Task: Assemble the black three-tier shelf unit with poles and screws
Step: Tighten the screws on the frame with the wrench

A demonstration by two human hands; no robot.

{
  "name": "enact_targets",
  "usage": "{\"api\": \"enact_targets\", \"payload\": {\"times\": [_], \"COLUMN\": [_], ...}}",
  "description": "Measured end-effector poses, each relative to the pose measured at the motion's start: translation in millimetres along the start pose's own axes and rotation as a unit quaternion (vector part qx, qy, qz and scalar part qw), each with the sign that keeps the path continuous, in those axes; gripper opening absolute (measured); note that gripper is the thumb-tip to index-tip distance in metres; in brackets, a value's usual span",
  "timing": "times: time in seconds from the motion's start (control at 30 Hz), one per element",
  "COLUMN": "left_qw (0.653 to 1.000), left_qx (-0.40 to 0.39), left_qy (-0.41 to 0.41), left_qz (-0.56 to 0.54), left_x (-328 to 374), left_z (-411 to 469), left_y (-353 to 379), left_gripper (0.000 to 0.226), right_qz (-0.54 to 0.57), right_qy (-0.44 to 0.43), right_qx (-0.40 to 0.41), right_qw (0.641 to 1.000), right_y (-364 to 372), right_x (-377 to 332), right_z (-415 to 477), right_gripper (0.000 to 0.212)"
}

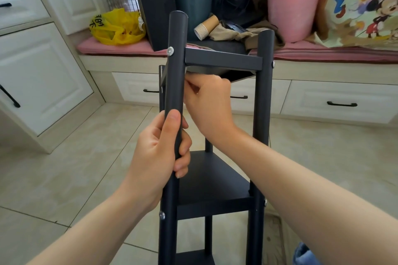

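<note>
The black shelf unit stands upright on the tiled floor in front of me. Its near left pole [174, 75] carries a silver screw [170, 50] level with the top shelf [224, 61], and a second screw [161, 214] level with the middle shelf [213, 183]. My left hand [160, 153] grips that pole between the two shelves. My right hand [210, 103] reaches under the top shelf just behind the pole, fingers curled; what they pinch is hidden. The right pole [263, 97] has a screw [273, 63] too. A bottom shelf [195, 257] shows at the frame's lower edge.
A window bench with a pink cushion [120, 46] stands behind the unit, holding a yellow bag [116, 27], a dark bin [193, 6], paper cups [205, 27] and a pink bucket [295, 6]. White drawers [338, 103] run below it. A cabinet [38, 66] is at the left.
</note>
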State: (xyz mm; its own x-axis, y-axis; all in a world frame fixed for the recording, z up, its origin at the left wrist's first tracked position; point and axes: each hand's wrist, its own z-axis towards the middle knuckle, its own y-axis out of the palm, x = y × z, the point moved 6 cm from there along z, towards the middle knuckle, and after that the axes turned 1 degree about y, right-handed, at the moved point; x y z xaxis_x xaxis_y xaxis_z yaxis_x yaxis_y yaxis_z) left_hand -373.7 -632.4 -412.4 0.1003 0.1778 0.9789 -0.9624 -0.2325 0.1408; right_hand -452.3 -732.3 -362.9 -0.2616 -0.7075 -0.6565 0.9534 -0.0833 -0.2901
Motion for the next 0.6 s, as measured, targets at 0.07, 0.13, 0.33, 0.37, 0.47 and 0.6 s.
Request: {"api": "enact_targets", "payload": {"times": [0.07,0.13,0.33,0.37,0.47,0.6], "left_qw": [1.0,1.0,1.0,1.0,1.0,1.0], "left_qx": [0.0,-0.001,0.006,0.008,0.013,0.012], "left_qy": [0.0,0.002,-0.001,-0.002,-0.004,-0.003], "left_qz": [0.001,0.001,0.002,0.003,0.001,-0.003], "left_x": [0,0,-1,-1,0,0], "left_z": [0,0,1,1,1,1], "left_y": [0,0,-1,-2,-3,-1], "left_gripper": [0.047,0.048,0.047,0.047,0.044,0.045], "right_qz": [0.009,0.012,0.031,0.029,0.033,0.042], "right_qy": [-0.004,-0.007,0.001,0.008,0.044,0.06], "right_qx": [0.013,0.021,0.005,-0.001,-0.035,-0.06], "right_qw": [1.0,1.0,1.0,1.0,0.998,0.996], "right_y": [2,3,3,2,-1,-10], "right_x": [1,1,2,2,4,6], "right_z": [0,0,0,-1,-2,-5], "right_gripper": [0.028,0.025,0.026,0.029,0.037,0.037]}}
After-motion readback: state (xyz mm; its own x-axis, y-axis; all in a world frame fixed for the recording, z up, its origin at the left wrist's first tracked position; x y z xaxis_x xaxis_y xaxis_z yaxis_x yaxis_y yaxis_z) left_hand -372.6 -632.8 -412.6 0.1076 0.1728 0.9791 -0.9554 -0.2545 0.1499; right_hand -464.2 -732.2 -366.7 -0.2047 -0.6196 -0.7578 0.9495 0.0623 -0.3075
